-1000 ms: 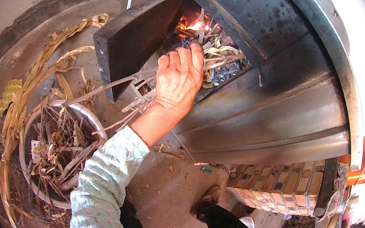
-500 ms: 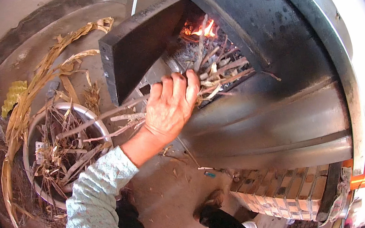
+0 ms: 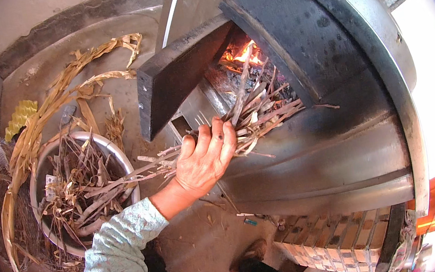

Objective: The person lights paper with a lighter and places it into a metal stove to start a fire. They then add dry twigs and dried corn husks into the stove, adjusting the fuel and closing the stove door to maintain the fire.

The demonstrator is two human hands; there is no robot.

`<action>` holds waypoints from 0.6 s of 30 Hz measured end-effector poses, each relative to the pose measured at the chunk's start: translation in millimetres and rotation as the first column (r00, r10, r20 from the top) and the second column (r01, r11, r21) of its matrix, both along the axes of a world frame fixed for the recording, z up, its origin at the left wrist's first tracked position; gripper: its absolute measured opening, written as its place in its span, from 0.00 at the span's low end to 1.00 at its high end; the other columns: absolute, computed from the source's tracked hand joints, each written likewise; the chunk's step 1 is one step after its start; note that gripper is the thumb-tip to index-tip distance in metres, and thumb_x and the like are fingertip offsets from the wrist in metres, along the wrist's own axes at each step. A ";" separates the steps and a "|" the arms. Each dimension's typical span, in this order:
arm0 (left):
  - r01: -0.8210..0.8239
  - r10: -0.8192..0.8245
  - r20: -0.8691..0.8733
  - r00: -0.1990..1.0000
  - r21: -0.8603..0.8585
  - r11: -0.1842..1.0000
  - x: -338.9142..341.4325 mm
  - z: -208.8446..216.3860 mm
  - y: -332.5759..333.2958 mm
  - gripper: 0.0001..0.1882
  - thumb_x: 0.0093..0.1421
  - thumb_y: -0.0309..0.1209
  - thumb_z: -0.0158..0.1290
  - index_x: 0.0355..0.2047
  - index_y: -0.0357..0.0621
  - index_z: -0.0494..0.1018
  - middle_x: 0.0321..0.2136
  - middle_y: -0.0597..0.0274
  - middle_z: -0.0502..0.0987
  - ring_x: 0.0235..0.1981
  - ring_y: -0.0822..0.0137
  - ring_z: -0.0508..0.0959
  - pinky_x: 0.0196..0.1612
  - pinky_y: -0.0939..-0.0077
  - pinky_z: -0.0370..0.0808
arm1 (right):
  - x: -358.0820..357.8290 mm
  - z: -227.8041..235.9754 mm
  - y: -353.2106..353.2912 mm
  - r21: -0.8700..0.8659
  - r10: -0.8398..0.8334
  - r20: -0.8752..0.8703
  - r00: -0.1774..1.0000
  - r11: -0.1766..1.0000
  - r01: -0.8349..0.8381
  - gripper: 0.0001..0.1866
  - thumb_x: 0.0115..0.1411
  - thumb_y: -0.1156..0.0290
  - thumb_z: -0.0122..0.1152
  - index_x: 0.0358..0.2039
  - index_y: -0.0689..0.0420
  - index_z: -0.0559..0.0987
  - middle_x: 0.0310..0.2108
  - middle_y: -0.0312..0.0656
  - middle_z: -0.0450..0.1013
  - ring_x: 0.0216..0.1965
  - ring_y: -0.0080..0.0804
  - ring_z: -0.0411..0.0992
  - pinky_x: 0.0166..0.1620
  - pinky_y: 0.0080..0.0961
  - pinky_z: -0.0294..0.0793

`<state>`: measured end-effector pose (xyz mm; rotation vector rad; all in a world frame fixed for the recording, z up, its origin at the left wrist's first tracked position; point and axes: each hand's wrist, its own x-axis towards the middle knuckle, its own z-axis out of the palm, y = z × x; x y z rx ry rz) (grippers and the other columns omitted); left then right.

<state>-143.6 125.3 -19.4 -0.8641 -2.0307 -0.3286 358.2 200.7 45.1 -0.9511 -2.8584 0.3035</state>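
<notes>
While flames [image 3: 244, 54] burn inside the metal stove [image 3: 329, 142], the person's left hand [image 3: 202, 156] is clamped around a bundle of dry sticks [image 3: 262, 114], whose far ends lie at the firebox opening near the open dark door [image 3: 179, 77]. Their near ends point toward a round basin [image 3: 119, 151] of twigs. The right hand's state cannot be told.

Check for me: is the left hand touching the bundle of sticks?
Touching. The head view shows the left hand closed over the bundle of sticks, which juts out on both sides of it.
</notes>
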 end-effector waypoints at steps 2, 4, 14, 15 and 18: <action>0.031 -0.032 0.032 0.999 0.029 0.999 1.5 0.2 -4.3 0.23 0.53 0.32 0.47 0.49 0.36 0.65 0.44 0.53 0.73 0.38 0.62 0.73 0.33 0.70 0.64 | 0.4 -1.0 -2.6 0.041 0.014 -0.029 0.999 0.999 -0.012 0.20 0.53 0.63 0.57 0.44 0.59 0.76 0.50 0.58 0.64 0.49 0.57 0.62 0.54 0.49 0.60; 0.041 -0.042 0.063 0.997 0.028 0.999 1.6 -3.3 -8.6 0.25 0.53 0.31 0.48 0.51 0.35 0.62 0.45 0.51 0.74 0.38 0.62 0.74 0.32 0.69 0.64 | 5.1 -5.3 -0.8 0.059 0.032 -0.035 0.999 0.998 -0.030 0.20 0.52 0.62 0.57 0.44 0.59 0.76 0.50 0.59 0.64 0.49 0.58 0.62 0.54 0.49 0.60; -0.014 0.015 -0.039 0.999 0.044 0.999 -5.9 -13.5 -18.1 0.21 0.53 0.33 0.48 0.47 0.40 0.66 0.42 0.58 0.74 0.37 0.66 0.73 0.34 0.71 0.64 | 1.3 -3.5 -2.6 0.001 -0.047 -0.037 0.998 0.999 0.047 0.21 0.51 0.61 0.58 0.44 0.58 0.77 0.51 0.58 0.65 0.50 0.58 0.62 0.55 0.49 0.61; -0.010 0.011 -0.038 0.999 0.047 0.999 -6.1 -13.2 -17.9 0.20 0.53 0.33 0.48 0.47 0.40 0.66 0.42 0.58 0.74 0.37 0.65 0.73 0.34 0.71 0.64 | 3.3 -4.9 -1.6 0.007 -0.042 -0.036 0.998 0.999 0.043 0.21 0.51 0.61 0.59 0.44 0.58 0.77 0.51 0.58 0.64 0.50 0.57 0.62 0.54 0.49 0.61; 0.004 -0.004 0.001 1.000 0.021 1.000 -3.0 -11.3 -21.6 0.20 0.53 0.33 0.48 0.47 0.40 0.66 0.42 0.57 0.74 0.37 0.65 0.73 0.34 0.71 0.63 | 5.6 -5.4 0.9 0.005 -0.004 -0.034 0.999 1.000 0.004 0.21 0.51 0.62 0.59 0.45 0.57 0.76 0.52 0.58 0.64 0.51 0.57 0.62 0.54 0.49 0.62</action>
